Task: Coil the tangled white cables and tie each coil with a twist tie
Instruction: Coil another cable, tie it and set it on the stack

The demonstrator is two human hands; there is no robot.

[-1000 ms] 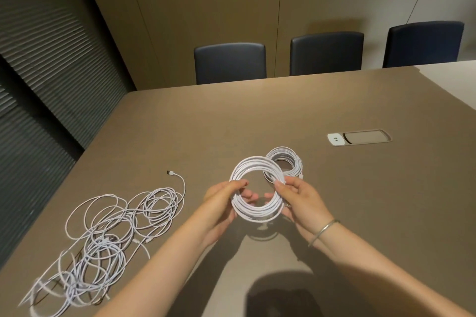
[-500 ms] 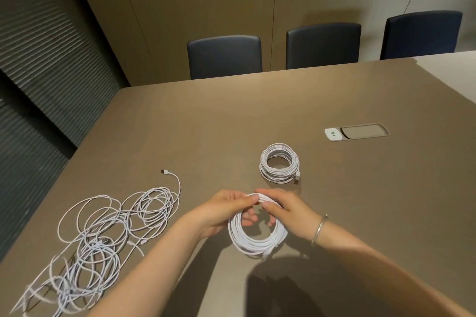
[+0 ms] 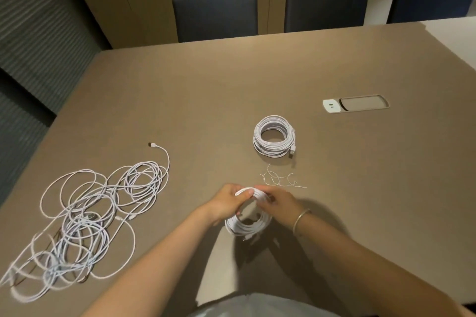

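Item: coil (image 3: pixel 248 225), lower centre. We hold it at its top rim, probably to keep the loops gathered for tying. Left hand (image 3: pixel 226 203) and right hand (image 3: pixel 277 202) meet there, fingers curled round the strands, forearms angled in from the bottom edge. Twist ties (image 3: pixel 279 179) lie just beyond. Finished coil (image 3: pixel 273 135) mid-frame; tangled cables (image 3: pixel 87 213) lower left.

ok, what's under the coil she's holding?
Under the held coil: bare table and shadow. Both hands, left hand and right hand, grip its top edge; whether its bottom touches the table, or anything lies beneath, is hidden.
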